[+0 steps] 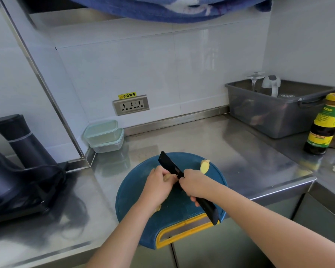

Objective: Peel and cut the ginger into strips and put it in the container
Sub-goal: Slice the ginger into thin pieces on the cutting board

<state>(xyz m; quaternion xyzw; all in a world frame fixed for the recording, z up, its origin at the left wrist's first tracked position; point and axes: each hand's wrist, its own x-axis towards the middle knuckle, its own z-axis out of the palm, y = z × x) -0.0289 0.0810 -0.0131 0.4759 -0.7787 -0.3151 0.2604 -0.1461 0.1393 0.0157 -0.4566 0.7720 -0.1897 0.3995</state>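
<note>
Ginger (166, 177) mostly hidden under left hand (159, 185), kettle (17, 161) cropped at edge

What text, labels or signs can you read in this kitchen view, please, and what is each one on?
"小心触电": on the yellow warning sticker above the wall socket panel.
Sauce bottle: the print on its green and yellow label is too blurred to read.
Black knife: there is a small mark on the blade, too small to read.
</note>
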